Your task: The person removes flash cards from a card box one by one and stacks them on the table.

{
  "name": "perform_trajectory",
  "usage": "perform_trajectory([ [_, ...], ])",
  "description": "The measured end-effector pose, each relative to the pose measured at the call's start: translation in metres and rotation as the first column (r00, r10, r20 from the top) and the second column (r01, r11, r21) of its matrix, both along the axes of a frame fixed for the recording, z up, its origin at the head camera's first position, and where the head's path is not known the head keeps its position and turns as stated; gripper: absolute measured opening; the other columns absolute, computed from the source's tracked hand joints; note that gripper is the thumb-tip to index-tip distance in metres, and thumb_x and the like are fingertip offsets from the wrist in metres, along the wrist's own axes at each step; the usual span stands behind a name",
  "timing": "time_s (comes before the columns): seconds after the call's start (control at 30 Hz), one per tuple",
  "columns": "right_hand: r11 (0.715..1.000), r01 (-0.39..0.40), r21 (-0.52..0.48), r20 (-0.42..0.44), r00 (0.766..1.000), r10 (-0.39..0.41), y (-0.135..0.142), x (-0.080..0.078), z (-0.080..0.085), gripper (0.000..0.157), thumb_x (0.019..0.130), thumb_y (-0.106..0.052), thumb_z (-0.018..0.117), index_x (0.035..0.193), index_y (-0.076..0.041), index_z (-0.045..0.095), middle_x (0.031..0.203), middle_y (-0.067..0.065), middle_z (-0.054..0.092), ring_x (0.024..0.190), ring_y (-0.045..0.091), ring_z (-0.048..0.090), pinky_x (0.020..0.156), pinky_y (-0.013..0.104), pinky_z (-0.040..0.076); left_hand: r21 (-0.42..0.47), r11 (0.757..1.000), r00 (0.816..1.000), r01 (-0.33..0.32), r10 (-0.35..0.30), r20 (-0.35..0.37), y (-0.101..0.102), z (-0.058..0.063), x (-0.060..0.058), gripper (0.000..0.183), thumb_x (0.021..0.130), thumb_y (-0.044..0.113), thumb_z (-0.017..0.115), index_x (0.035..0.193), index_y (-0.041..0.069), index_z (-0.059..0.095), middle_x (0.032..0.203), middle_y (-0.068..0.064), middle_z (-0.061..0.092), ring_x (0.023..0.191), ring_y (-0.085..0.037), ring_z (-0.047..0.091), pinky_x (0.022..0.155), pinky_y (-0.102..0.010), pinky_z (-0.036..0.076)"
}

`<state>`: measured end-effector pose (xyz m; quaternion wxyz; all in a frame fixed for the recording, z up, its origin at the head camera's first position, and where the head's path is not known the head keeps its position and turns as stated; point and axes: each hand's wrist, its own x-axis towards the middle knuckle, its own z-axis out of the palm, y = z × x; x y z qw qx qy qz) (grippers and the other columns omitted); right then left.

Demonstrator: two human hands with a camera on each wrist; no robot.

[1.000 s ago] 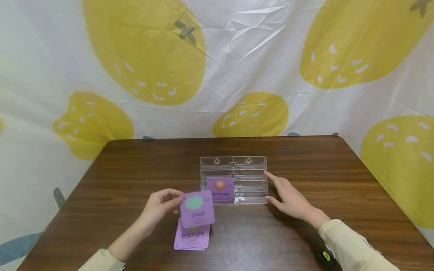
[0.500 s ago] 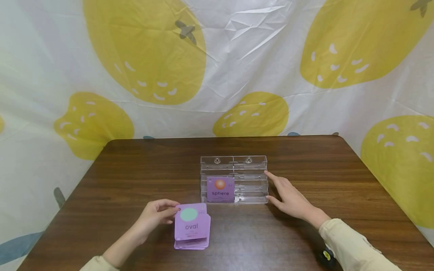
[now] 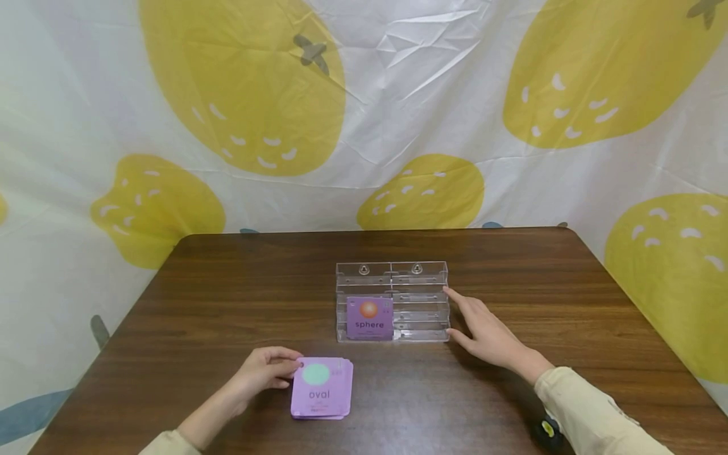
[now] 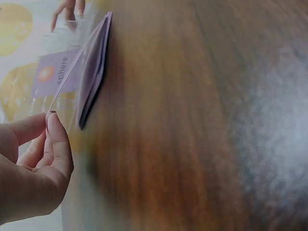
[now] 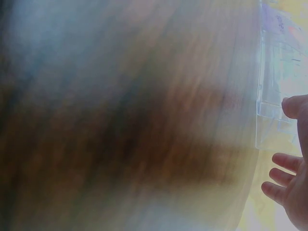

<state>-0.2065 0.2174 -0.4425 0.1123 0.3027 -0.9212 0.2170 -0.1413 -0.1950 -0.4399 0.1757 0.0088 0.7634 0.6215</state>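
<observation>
By its upper left corner, my left hand (image 3: 258,378) pinches a purple flash card (image 3: 318,398) marked "oval" between thumb and fingers. Seen edge-on in the left wrist view, that card slants up from a small stack of purple cards (image 4: 94,79), its far edge down at the stack. Behind stands a clear acrylic card rack (image 3: 421,316) with stepped pockets in two columns. A purple "sphere" card (image 3: 370,323) leans in the rack's front left pocket. My right hand (image 3: 488,332) touches the rack's right side with thumb and forefinger extended.
The brown wooden table (image 3: 227,272) carries the rack and the stack. A white curtain (image 3: 398,126) printed with yellow fruit hangs behind it. A small black object (image 3: 548,430) with a yellow mark sits by the right sleeve.
My left hand has moved the oval card from in front of the rack down and left over the stack, covering the triangle card. The right hand stays at the rack.
</observation>
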Motion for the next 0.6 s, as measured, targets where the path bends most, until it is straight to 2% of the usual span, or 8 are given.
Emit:
perform_trajectory([
  [0.17,1.000,0.005,0.004,0.010,1.000,-0.005,-0.0002,-0.0003,-0.0001,0.078,0.082,-0.018,0.066,0.143,-0.009,0.020,0.135,0.017,0.041,0.119,0.032,0.040,0.096,0.048,0.036,-0.005,1.000,1.000,0.007,-0.007,-0.017,0.0024,-0.0029,0.0006,0.034,0.085,0.013,0.061,0.108,-0.011,0.057,0.087,-0.004,0.066,0.075,-0.012,0.059,0.063,-0.025,0.051],
  [0.4,1.000,0.008,0.003,0.012,1.000,-0.008,-0.0005,0.0005,0.0006,0.077,0.082,-0.017,0.067,0.143,-0.008,0.020,0.134,0.018,0.041,0.119,0.032,0.040,0.096,0.048,0.036,-0.075,0.997,0.997,-0.001,-0.005,-0.075,0.0076,-0.0054,-0.0001,0.028,0.084,0.009,0.059,0.105,-0.009,0.058,0.083,-0.005,0.064,0.071,-0.014,0.058,0.059,-0.027,0.051],
  [0.6,1.000,0.010,0.002,0.011,1.000,-0.010,0.0000,0.0001,0.0002,0.078,0.082,-0.017,0.067,0.143,-0.009,0.020,0.134,0.018,0.041,0.119,0.032,0.041,0.096,0.048,0.036,-0.097,0.995,0.994,-0.004,-0.006,-0.106,0.0092,-0.0070,-0.0001,0.025,0.085,0.006,0.056,0.104,-0.010,0.057,0.084,-0.008,0.064,0.070,-0.015,0.058,0.058,-0.028,0.051],
])
